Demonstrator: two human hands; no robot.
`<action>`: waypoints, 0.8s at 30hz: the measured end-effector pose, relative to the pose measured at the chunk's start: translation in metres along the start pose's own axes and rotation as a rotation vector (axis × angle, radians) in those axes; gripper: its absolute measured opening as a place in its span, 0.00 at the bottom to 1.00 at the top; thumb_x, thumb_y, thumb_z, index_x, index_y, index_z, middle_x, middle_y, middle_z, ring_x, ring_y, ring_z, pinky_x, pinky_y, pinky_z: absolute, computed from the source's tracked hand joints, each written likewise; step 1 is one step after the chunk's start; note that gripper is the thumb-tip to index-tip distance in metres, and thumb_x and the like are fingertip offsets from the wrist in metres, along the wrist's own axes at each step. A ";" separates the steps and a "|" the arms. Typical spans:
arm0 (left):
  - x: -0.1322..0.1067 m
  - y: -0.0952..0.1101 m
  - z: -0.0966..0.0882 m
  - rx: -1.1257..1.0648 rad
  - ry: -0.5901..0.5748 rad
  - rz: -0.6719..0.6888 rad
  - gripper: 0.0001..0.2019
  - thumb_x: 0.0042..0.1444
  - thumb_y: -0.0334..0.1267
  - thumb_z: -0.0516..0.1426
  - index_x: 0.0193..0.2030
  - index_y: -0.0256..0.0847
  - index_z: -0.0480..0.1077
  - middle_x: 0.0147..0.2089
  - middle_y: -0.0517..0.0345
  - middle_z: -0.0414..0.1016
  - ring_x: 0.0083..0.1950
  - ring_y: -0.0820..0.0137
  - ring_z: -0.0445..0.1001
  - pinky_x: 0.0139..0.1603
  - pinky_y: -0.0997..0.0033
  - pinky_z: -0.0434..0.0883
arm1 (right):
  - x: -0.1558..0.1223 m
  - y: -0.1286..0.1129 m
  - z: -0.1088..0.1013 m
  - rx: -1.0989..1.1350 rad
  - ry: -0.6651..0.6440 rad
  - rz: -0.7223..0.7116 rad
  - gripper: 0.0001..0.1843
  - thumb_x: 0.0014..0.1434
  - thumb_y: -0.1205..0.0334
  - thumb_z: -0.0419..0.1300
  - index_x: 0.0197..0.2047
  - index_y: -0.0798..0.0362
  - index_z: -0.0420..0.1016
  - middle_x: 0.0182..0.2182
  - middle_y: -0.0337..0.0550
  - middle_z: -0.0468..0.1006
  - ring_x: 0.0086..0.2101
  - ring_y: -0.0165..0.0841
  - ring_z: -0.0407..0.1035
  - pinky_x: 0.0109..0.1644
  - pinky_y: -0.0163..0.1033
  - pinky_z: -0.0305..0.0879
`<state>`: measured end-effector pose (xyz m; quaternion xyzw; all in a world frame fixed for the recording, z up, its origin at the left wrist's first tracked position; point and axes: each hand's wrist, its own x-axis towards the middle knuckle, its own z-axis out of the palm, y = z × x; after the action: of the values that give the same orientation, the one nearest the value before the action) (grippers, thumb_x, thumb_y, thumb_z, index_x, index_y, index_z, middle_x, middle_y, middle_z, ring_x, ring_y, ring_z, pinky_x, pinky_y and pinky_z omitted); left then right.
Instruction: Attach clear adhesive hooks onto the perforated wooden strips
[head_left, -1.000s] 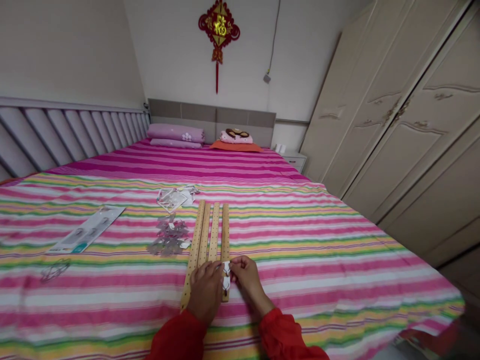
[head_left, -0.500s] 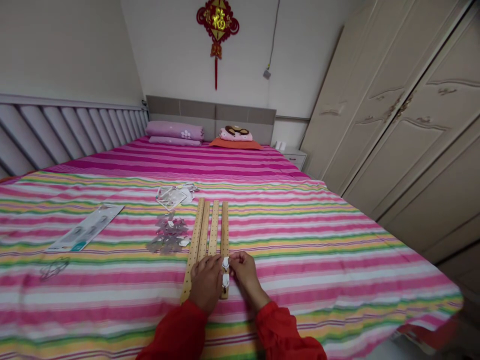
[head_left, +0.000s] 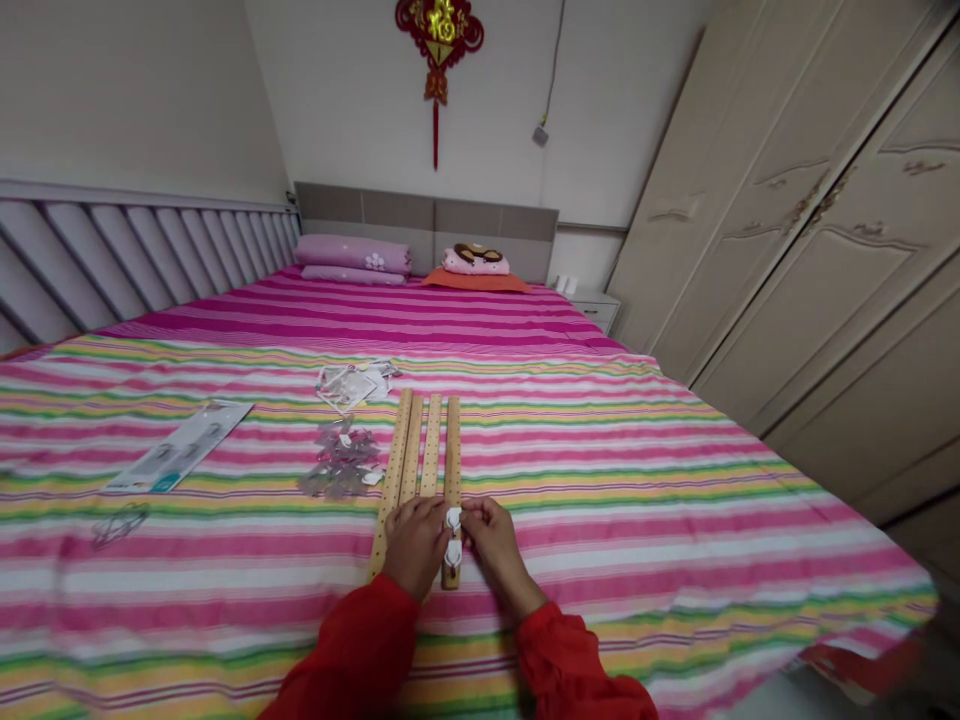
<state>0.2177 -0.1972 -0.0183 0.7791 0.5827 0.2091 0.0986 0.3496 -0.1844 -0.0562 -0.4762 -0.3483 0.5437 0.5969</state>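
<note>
Several narrow wooden strips with rows of small holes lie lengthwise on the bed; the rightmost wooden strip (head_left: 453,450) is set slightly apart. Near its close end sit two small white hooks, an upper white hook (head_left: 454,518) and a lower white hook (head_left: 453,554). My left hand (head_left: 416,542) is curled over the strips, its fingers gripping the rightmost one beside the upper hook. From the other side, my right hand (head_left: 495,545) pinches the upper hook's edge between thumb and fingers. The fingertips partly cover the contact.
Left of the strips lies a pile of small clear plastic bags (head_left: 341,465), with white-backed packets (head_left: 352,385) behind it. Farther left are a long blister pack (head_left: 180,448) and a tangle of thin wire or clear loops (head_left: 120,522). Striped sheet (head_left: 637,560) covers the bed; a wardrobe (head_left: 810,230) stands right.
The view has shifted slightly, so everything sits a little differently in frame. Both hands stay at the upper white hook, with only slight finger movement.
</note>
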 end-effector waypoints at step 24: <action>-0.001 0.004 0.004 0.034 0.109 -0.007 0.15 0.56 0.32 0.53 0.49 0.47 0.73 0.53 0.56 0.75 0.55 0.61 0.67 0.55 0.56 0.57 | 0.002 -0.002 -0.008 -0.072 -0.075 -0.007 0.15 0.35 0.68 0.66 0.32 0.56 0.78 0.17 0.31 0.71 0.15 0.24 0.60 0.19 0.30 0.55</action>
<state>0.2223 -0.1986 -0.0201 0.7661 0.5933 0.2412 0.0542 0.3584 -0.1841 -0.0571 -0.4753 -0.3913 0.5463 0.5680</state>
